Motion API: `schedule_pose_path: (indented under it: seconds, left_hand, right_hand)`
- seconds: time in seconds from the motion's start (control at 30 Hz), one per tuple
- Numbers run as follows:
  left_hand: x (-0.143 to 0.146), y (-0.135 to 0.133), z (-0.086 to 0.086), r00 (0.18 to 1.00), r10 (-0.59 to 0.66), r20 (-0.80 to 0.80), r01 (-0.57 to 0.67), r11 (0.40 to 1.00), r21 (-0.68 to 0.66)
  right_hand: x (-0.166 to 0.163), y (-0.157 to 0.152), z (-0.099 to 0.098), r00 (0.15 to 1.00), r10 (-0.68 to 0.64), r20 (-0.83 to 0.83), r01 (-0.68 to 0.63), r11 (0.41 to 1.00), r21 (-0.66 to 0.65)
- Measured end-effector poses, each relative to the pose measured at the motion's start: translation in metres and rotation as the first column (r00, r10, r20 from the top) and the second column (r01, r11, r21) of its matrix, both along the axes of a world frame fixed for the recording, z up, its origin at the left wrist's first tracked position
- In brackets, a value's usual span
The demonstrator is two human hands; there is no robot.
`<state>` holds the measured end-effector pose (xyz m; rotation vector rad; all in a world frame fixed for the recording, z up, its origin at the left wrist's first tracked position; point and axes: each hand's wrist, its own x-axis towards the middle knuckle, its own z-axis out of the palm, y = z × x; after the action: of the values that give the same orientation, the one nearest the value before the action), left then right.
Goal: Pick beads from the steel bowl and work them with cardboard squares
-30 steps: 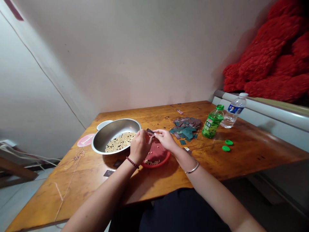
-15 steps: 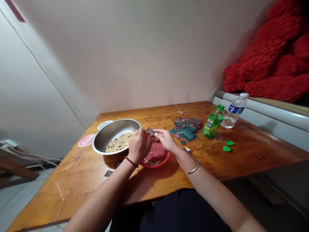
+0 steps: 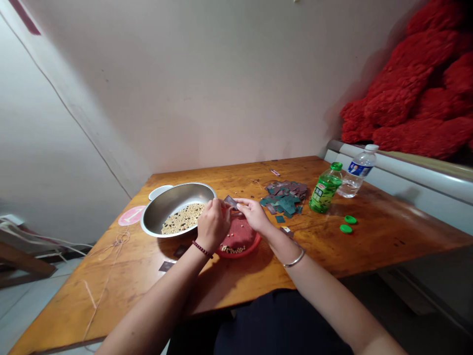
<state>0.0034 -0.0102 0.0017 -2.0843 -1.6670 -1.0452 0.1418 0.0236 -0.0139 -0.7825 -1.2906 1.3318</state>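
Note:
My right hand [image 3: 254,214] pinches a small dark flat piece [image 3: 231,201] above the far part of a red mesh basket [image 3: 242,229]. My left hand [image 3: 213,224] is closed right beside that piece, its back toward me. What its fingertips hold is hidden. Light beans [image 3: 233,249] lie at the near side of the basket. On the left, partly behind my left hand, a steel basin [image 3: 177,195] contains many pale beans [image 3: 183,218] mixed with dark ones.
A pile of brown and green flat pieces [image 3: 284,197] lies right of the basket. Beyond are a green bottle [image 3: 325,190], a clear water bottle [image 3: 356,172] and two green caps [image 3: 346,229]. Pink string [image 3: 111,256] and a round pink sign [image 3: 132,216] are at left.
The view has shifted very slightly. Both hands keep nearly the same pose, and the dark piece stays between them.

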Motion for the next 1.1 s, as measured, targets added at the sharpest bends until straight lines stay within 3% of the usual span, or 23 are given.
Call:
schedule_pose_path:
  seconds: [1.1]
  left_hand:
    - [0.0015, -0.0022, 0.0037, 0.997, -0.012, 0.083, 0.009, 0.999, 0.039]
  right_hand:
    - [0.0001, 0.0043, -0.0059, 0.995, -0.099, -0.013, 0.100, 0.989, 0.109]
